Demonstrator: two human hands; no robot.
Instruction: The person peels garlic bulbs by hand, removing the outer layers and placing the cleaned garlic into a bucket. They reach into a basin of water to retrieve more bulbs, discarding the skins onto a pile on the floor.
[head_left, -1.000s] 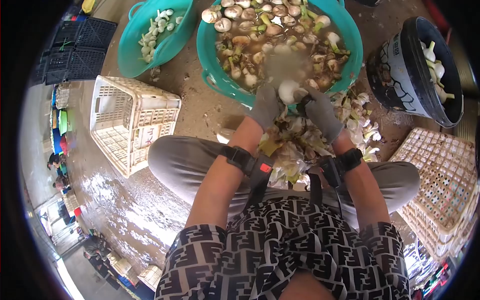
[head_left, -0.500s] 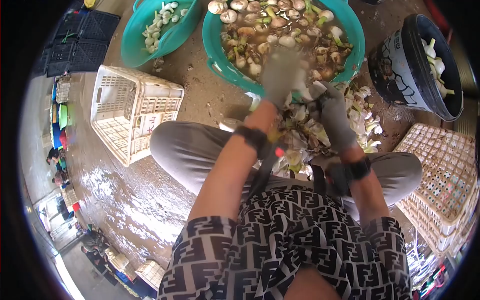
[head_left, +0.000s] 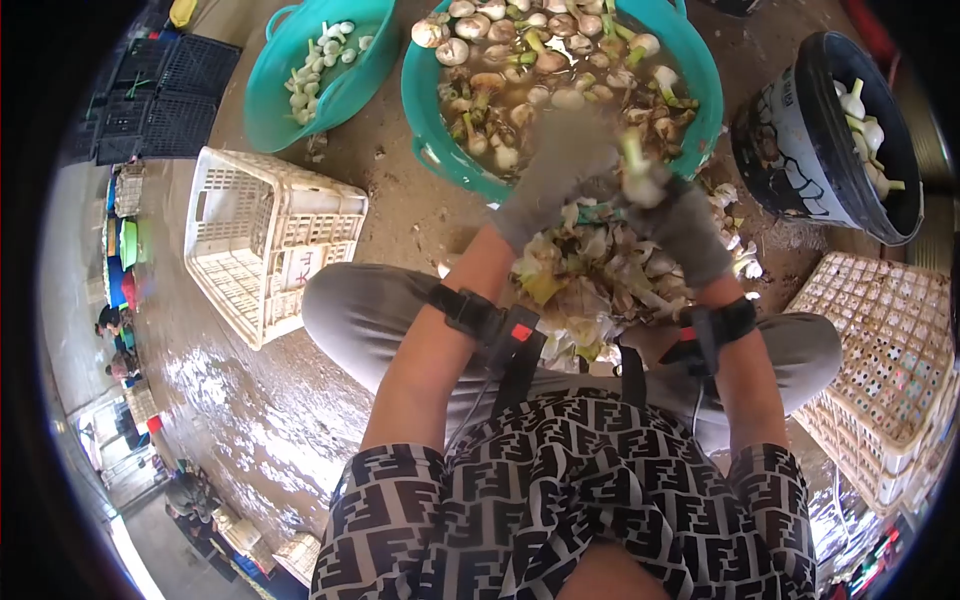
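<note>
My right hand point(head_left: 688, 225), in a grey glove, is closed around a garlic bulb point(head_left: 642, 186) whose pale green stem points up. Close beside it, my left hand point(head_left: 563, 172), also gloved, is smeared by motion, so its fingers cannot be made out. Both hands are over the near rim of a green tub point(head_left: 712, 105) full of muddy water and unpeeled garlic bulbs point(head_left: 549, 60). Below them, a heap of peeled garlic skins point(head_left: 610, 265) lies between my legs.
A smaller green basin point(head_left: 350, 97) at the upper left holds white garlic bulbs. On the right stands a black bucket point(head_left: 800, 190) with more garlic. White plastic crates point(head_left: 315, 235) flank me, including a stacked one point(head_left: 875, 340). The brown floor is wet.
The garlic bulb in my right hand now shows plainly, stem up. My left hand has shifted slightly down and stays blurred. The head view has shifted a little.
</note>
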